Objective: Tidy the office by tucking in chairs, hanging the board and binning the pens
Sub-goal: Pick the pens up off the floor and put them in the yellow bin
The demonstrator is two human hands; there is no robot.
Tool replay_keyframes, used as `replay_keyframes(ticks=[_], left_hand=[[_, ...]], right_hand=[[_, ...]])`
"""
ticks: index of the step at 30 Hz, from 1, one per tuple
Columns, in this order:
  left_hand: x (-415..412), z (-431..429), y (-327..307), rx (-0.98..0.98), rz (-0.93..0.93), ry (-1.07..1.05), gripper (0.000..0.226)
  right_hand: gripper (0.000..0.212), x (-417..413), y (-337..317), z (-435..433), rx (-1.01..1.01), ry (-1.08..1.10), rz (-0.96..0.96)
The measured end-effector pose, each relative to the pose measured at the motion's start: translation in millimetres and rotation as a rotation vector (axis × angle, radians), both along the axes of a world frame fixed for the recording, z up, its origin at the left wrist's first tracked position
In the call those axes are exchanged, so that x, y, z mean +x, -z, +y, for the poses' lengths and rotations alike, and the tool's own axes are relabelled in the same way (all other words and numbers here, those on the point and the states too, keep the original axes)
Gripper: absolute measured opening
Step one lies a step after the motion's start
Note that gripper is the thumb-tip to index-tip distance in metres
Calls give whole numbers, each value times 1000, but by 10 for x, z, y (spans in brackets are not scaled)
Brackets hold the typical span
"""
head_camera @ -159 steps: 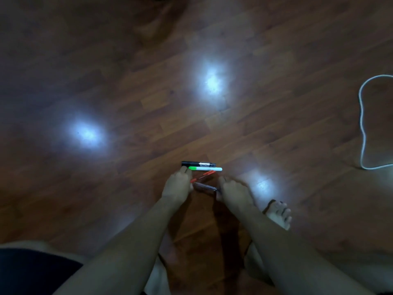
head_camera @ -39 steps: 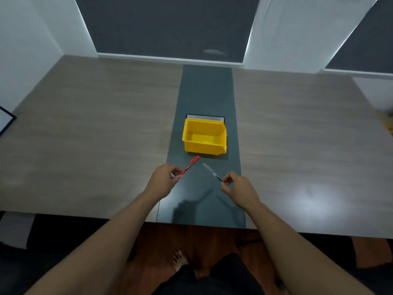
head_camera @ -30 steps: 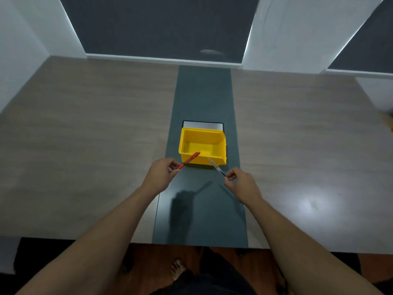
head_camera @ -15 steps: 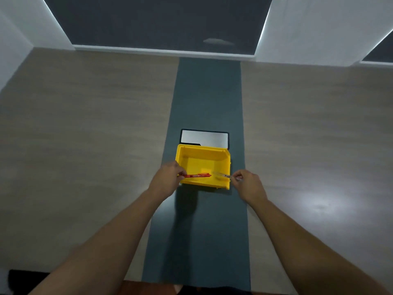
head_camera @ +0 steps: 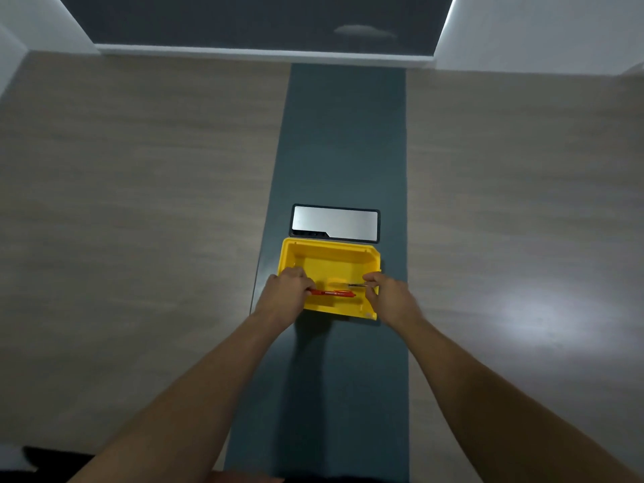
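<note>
A yellow plastic bin [head_camera: 327, 251] stands on the dark centre strip of the table. My left hand [head_camera: 287, 294] reaches over the bin's left wall and pinches the end of a red pen [head_camera: 334, 293], which lies level low inside the bin. My right hand [head_camera: 386, 296] reaches over the right wall and pinches a thin clear pen [head_camera: 357, 284]; only its short tip shows, pointing left inside the bin. The two pen tips nearly meet in the middle of the bin.
A flush silver cover plate [head_camera: 335, 223] with a black frame sits in the dark strip [head_camera: 343, 141] just behind the bin. The wood-grain tabletop [head_camera: 139, 203] spreads wide on both sides. White walls and a dark window lie at the far edge.
I picked pens off the floor, carried one in each hand to the table, and moved both hands forward. The pens have now dropped from above the rim to down inside the bin.
</note>
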State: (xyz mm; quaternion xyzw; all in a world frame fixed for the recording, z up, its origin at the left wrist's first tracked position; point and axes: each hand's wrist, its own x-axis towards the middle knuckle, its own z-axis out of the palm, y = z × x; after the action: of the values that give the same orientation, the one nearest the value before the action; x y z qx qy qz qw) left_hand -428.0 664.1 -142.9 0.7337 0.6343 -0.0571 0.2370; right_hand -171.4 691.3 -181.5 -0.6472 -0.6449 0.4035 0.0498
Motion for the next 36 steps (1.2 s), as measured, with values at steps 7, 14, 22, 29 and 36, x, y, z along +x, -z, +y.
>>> replay_keyframes(ticks=[7, 14, 22, 29, 36], left_hand=[[40, -25, -44, 8, -46, -33, 31], [43, -209, -245, 53, -164, -92, 33], [-28, -567, -565, 171, -247, -68, 30], [-104, -1025, -755, 198, -331, 9, 28], [-76, -1637, -702, 178, -366, 88, 29]], right_hand=[[39, 45, 15, -6, -30, -2, 15], [36, 139, -151, -197, 39, 52, 56], [26, 243, -443, -722, 149, 167, 62], [24, 355, -609, -1490, 247, 259, 6], [22, 455, -698, -2497, 269, 388, -31]])
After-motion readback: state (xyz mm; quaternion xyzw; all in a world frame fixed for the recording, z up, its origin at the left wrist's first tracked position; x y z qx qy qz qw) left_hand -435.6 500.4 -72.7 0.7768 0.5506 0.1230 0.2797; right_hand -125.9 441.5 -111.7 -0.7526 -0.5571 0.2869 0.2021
